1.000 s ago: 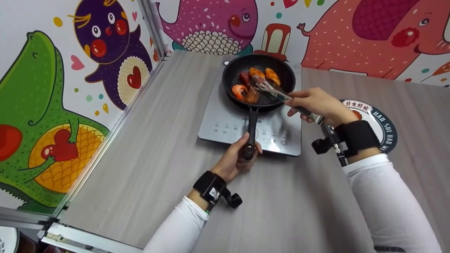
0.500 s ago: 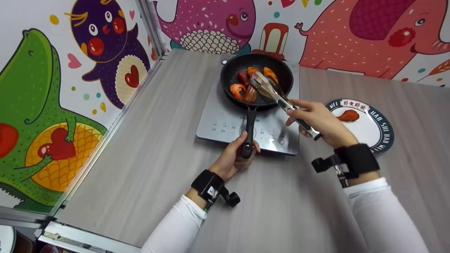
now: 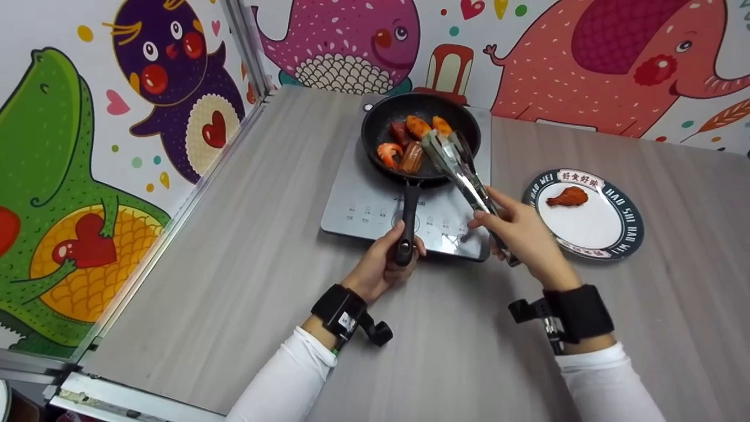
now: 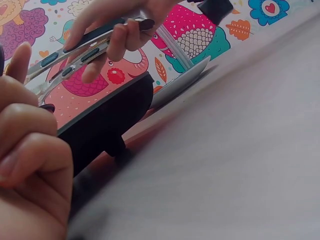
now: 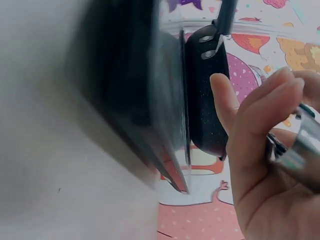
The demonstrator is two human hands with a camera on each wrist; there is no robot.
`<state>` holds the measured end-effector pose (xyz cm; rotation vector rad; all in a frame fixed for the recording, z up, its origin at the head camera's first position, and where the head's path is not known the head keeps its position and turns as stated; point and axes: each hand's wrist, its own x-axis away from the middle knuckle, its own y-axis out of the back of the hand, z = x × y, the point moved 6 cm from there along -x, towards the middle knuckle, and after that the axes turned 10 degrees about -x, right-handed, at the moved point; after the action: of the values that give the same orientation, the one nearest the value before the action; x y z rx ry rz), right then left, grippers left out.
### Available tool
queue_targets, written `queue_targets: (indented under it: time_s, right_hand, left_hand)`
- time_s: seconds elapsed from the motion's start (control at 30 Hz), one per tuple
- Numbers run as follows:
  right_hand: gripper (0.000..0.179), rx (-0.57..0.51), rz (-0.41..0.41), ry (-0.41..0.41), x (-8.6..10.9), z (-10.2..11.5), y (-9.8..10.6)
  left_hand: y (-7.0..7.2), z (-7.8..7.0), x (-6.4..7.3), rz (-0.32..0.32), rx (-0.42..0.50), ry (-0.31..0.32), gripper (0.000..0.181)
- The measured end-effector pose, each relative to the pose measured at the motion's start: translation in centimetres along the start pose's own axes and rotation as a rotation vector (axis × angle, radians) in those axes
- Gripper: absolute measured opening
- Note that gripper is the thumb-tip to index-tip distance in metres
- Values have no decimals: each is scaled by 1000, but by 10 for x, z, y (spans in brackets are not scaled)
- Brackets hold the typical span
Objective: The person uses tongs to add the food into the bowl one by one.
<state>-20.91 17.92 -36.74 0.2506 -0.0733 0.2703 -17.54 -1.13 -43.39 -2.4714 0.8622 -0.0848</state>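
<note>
My left hand (image 3: pixel 384 264) grips the black handle of the frying pan (image 3: pixel 375 149), which sits on the induction cooktop (image 3: pixel 345 217). In the left wrist view, the curled fingers of that hand show at the left. My right hand (image 3: pixel 518 234) holds metal tongs (image 3: pixel 463 176) with dark grip insets. The spread tong ends hang over the right part of the pan, with no food visible between them. Inside the pan lie a shrimp (image 3: pixel 389 155), a brown ridged piece (image 3: pixel 411 158), a dark red piece (image 3: pixel 399 132) and two orange pieces (image 3: pixel 418 126).
To the right of the cooktop stands a dark-rimmed plate (image 3: pixel 631 231) bearing a drumstick (image 3: pixel 568 197). Cartoon-printed walls (image 3: pixel 539 76) border the wooden table (image 3: pixel 246 264) behind and on the left. A metal rail (image 3: pixel 135 398) runs along the front left edge.
The right hand has lowered toward me, and the tongs have lifted from the food and spread wider. The drumstick on the plate has come into full view. The left hand keeps its hold.
</note>
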Motion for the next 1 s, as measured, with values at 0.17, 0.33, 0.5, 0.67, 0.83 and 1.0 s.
queue_targets:
  time_s: [0.17,0.33,0.5,0.67,0.83,1.0]
  right_hand:
    - [70,187,-98,34,14,-5,-4]
    - [64,311,-168,54,24,-8,-5]
    - [56,262,-168,45,26,-11,-1]
    - [51,230,-194,38,30,-8,15]
    - [51,263,-235,-3,34,-4,38]
    - [54,191,-301,-61,39,-4,66]
  left_hand:
    - [1,4,1,-6,1,8,50]
    - [-1,7,-2,1,5,9,50]
    - [-1,7,-2,-4,-5,14,51]
    - [-1,5,-2,-3,-33,19,50]
    - [1,2,0,-11,-29,7,51]
    - [2,-1,2,-20,-38,-1,51]
